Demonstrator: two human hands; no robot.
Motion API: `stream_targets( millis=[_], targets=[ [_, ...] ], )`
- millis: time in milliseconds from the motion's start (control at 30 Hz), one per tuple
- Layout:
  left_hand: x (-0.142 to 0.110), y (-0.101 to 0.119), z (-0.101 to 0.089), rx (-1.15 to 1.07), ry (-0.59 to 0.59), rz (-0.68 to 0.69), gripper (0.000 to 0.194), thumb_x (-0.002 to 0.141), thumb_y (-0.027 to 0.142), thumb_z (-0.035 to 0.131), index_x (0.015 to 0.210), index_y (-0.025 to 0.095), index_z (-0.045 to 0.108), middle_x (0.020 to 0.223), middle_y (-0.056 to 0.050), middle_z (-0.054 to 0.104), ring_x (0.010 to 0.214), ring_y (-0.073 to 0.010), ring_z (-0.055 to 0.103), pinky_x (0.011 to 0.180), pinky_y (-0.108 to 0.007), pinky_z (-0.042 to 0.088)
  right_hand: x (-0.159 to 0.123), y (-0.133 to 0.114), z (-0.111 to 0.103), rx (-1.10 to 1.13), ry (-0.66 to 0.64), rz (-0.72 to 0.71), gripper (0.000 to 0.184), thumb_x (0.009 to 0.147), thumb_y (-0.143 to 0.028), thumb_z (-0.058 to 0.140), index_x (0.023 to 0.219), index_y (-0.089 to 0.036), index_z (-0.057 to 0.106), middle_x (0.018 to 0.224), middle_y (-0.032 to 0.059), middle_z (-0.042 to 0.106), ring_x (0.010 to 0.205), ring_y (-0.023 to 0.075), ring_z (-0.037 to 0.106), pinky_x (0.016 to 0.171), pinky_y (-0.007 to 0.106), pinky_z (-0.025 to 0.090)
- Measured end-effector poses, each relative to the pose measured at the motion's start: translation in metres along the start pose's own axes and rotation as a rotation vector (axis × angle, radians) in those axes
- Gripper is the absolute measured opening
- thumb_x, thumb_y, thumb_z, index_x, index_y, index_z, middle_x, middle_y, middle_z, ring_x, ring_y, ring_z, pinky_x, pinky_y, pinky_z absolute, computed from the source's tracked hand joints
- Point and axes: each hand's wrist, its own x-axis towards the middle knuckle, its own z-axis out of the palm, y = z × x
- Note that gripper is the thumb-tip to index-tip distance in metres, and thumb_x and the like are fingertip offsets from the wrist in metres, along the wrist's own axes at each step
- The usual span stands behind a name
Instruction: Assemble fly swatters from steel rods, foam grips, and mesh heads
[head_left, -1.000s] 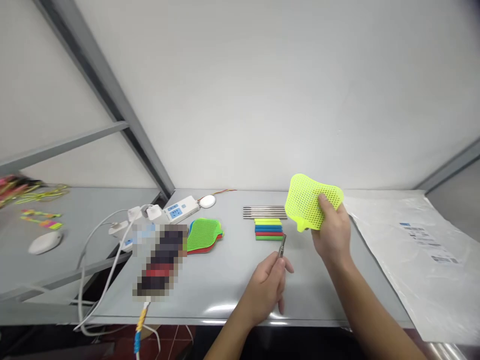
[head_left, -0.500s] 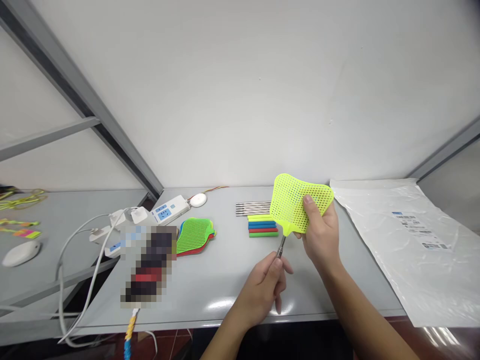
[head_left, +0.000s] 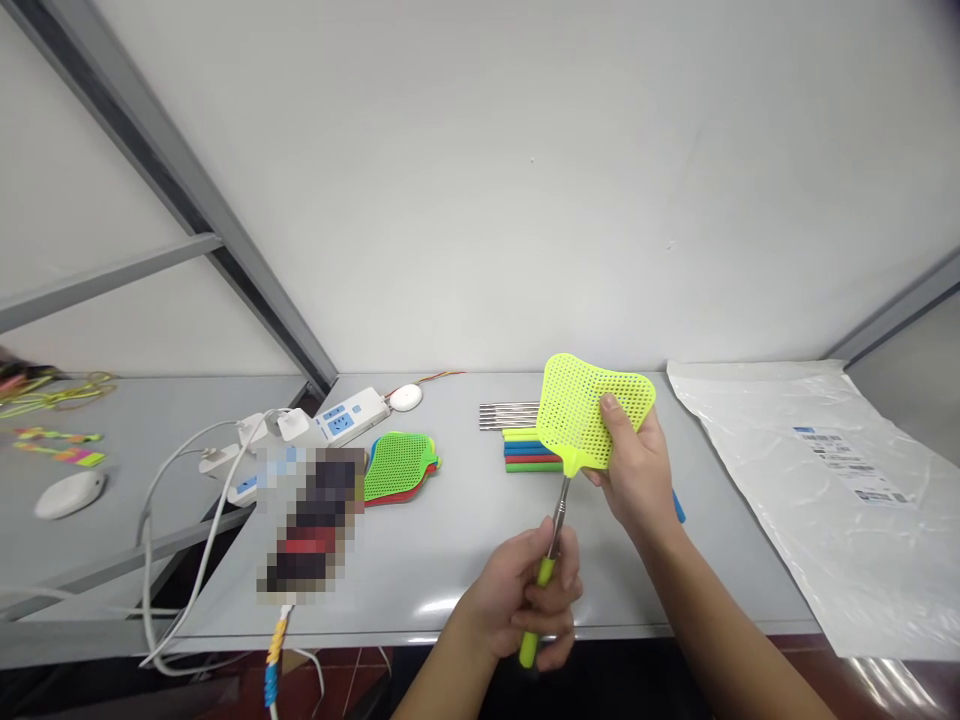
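Left hand (head_left: 525, 600), nearest the viewer, is curled tight around the green handle grip (head_left: 534, 625) of a telescopic fly swatter, with the steel rod (head_left: 556, 515) rising from the top of the fist. Right hand (head_left: 634, 470), just beyond and to the right of it, pinches the yellow mesh swatter head (head_left: 581, 420) between thumb on the near face and fingers behind; the head stands upright above the bench (head_left: 450, 540), its neck seated on the rod's tip. Judgement: the joint wants a straight push along the rod's axis, the left fist holding the grip steady so the telescopic sections do not collapse, the right hand gripping low near the neck so the mesh does not buckle. Beyond the right hand, spare coloured handle grips (head_left: 529, 452) lie stacked against a row of steel rods (head_left: 508, 415). Left of the left hand lie stacked green and red swatter heads (head_left: 397, 468), farther left a power strip (head_left: 341, 420). Right of the right hand lies a plastic bag (head_left: 817, 480).
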Motion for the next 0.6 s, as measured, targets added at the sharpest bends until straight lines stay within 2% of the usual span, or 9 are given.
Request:
stream_targets(
  millis=[100, 200, 300, 467, 600],
  targets=[
    [0.000, -0.005, -0.006, -0.134, -0.078, -0.039, 0.045, 0.092, 0.057, 0.038, 0.068, 0.019, 0.044, 0.043, 0.011, 0.023, 0.026, -0.0017, 0.008, 0.029, -0.019, 0.040, 0.000, 0.004, 0.001, 0.026, -0.023, 0.064, 0.027, 0.084, -0.048, 0.060, 0.097, -0.026, 0.051, 0.076, -0.0045, 0.052, 0.048, 0.0071, 0.048, 0.028, 0.016, 0.030],
    [0.001, -0.008, -0.008, -0.213, -0.097, -0.029, 0.045, 0.094, 0.054, 0.034, 0.066, 0.020, 0.040, 0.043, 0.011, 0.022, 0.026, -0.0023, 0.005, 0.027, -0.018, 0.036, 0.002, 0.006, 0.001, 0.047, -0.047, 0.107, 0.027, 0.084, -0.047, 0.060, 0.099, -0.027, 0.051, 0.076, -0.0049, 0.052, 0.048, 0.0073, 0.048, 0.028, 0.015, 0.029],
    [0.001, -0.004, -0.007, -0.185, -0.059, -0.032, 0.045, 0.095, 0.054, 0.032, 0.067, 0.020, 0.041, 0.044, 0.010, 0.023, 0.027, -0.0029, 0.006, 0.028, -0.017, 0.033, 0.004, 0.009, 0.000, 0.046, -0.038, 0.106, 0.027, 0.084, -0.047, 0.060, 0.099, -0.027, 0.051, 0.073, -0.0056, 0.050, 0.048, 0.0076, 0.048, 0.029, 0.015, 0.028],
    [-0.002, 0.015, -0.005, -0.066, 0.067, -0.069, 0.044, 0.094, 0.054, 0.034, 0.068, 0.019, 0.038, 0.048, 0.010, 0.025, 0.030, -0.0027, 0.008, 0.031, -0.013, 0.019, 0.009, 0.013, 0.000, -0.003, -0.044, 0.069, 0.029, 0.082, -0.049, 0.061, 0.097, -0.027, 0.050, 0.076, -0.0046, 0.053, 0.048, 0.0073, 0.048, 0.030, 0.015, 0.029],
    [0.000, 0.023, -0.004, -0.022, 0.100, -0.049, 0.045, 0.093, 0.056, 0.037, 0.067, 0.020, 0.032, 0.048, 0.010, 0.023, 0.031, -0.0030, 0.008, 0.031, -0.014, 0.015, 0.009, 0.014, 0.003, -0.067, -0.046, 0.081, 0.035, 0.081, -0.052, 0.062, 0.100, -0.026, 0.049, 0.072, -0.0048, 0.053, 0.048, 0.0078, 0.048, 0.031, 0.014, 0.031]
  ],
)
